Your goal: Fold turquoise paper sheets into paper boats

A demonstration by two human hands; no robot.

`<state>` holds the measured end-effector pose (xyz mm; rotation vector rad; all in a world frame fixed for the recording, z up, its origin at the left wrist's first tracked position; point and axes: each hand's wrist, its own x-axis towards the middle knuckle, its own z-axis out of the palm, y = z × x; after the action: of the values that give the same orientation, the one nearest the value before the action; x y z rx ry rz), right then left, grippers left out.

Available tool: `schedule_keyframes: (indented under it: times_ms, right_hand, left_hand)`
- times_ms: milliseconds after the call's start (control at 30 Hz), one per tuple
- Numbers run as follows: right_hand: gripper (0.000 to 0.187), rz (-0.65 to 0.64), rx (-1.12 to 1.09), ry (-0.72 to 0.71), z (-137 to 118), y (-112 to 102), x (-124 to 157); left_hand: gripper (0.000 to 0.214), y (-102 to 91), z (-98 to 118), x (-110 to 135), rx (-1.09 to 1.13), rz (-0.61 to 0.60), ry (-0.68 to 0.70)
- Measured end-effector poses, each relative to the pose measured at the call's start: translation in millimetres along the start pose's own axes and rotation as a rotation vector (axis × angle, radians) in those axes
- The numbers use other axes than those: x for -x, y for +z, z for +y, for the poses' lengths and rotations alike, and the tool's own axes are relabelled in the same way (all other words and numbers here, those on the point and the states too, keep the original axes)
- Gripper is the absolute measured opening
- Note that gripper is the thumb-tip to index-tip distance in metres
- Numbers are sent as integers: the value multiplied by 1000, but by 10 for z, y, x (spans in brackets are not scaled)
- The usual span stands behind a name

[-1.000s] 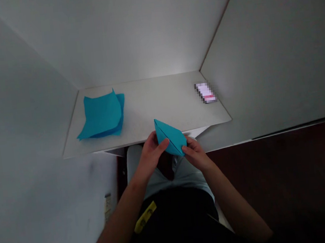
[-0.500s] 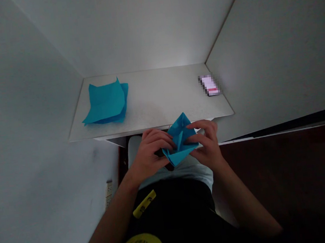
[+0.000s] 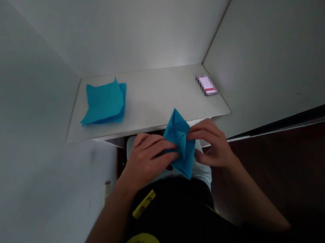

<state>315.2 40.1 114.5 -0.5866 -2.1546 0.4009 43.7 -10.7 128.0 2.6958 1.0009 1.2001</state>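
Note:
A folded blue paper point(image 3: 180, 141), diamond-shaped with one tip pointing up, is held above my lap just in front of the white desk's point(image 3: 154, 99) near edge. My left hand point(image 3: 147, 158) pinches its left side, with fingers pressed onto the paper's middle. My right hand point(image 3: 213, 143) pinches the right side, thumb underneath and fingers curled on top. A stack of flat blue sheets point(image 3: 104, 103) lies on the desk's left part, away from both hands.
A small blurred-out object point(image 3: 206, 84) lies at the desk's right rear by the white side wall. White panels enclose the desk on the left, back and right. My light trousers and dark shirt fill the space below the hands.
The paper went from a flat triangle to an opened, pocketed shape and is now squashed into an upright diamond. Both hands have shifted closer to my body and regripped its sides.

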Motion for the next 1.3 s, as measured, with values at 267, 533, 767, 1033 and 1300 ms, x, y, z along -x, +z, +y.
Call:
schedule_keyframes:
  times_ms: [267, 533, 767, 1033, 1300]
  right_hand:
    - [26, 8, -182, 494, -107, 3, -209]
    - [15, -154, -45, 561, -58, 95, -505]
    - [14, -102, -401, 664, 74, 128, -400]
    - [17, 6, -499, 711, 147, 170, -218]
    - [16, 104, -494, 708, -82, 331, -251]
  left_hand:
    - [22, 9, 42, -72, -203, -111, 139]
    - [21, 65, 87, -94, -226, -242, 212]
    - [15, 42, 2, -7, -200, -252, 102]
    - [18, 33, 34, 103, -96, -223, -57]
    - [76, 481, 116, 51, 199, 121, -680]
